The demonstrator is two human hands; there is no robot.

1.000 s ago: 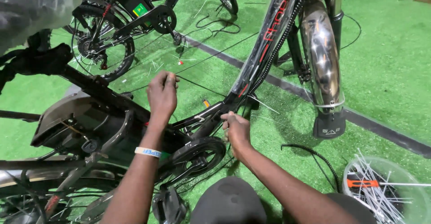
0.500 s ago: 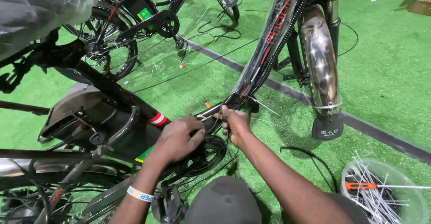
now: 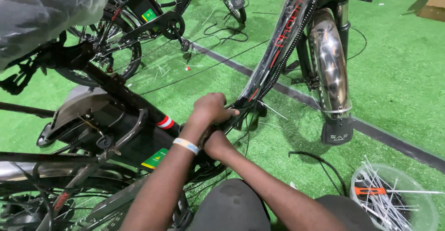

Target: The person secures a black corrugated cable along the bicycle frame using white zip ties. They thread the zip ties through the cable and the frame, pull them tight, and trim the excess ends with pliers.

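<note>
Premises: bicycle assembly workshop. Green artificial turf floor carries several part-built bicycles; the nearest frame remains film-wrapped. Right of it, a clear tub of cable ties; beyond, a cardboard box.

head cam | looks steeply down | close over bicycle frame | edges perhaps cropped

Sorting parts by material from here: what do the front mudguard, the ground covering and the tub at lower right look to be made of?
Front mudguard: likely polished or chromed metal, mirror-bright with reflections. Ground covering: green artificial turf, short fibrous pile. Tub: clear plastic, its contents visible through the wall.
</note>
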